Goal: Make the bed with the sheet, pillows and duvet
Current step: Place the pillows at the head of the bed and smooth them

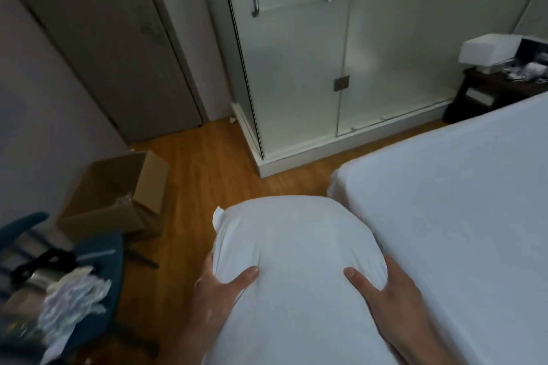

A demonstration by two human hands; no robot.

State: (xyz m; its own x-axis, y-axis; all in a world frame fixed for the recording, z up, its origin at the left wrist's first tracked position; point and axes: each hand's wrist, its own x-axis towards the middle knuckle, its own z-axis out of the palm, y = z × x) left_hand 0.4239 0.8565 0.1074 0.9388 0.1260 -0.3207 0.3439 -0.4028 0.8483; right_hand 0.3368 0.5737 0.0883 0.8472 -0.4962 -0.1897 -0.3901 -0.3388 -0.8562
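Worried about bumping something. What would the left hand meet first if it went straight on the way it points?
Nothing close, it seems: the left hand, gripping the pillow, points over wooden floor toward the shower enclosure's white base, which it would probably meet first. Depth is hard to judge.

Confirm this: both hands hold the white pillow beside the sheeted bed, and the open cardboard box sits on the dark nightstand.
In the head view the cardboard box sits on the wooden floor, not the nightstand. The left hand and right hand do hold the pillow beside the bed.
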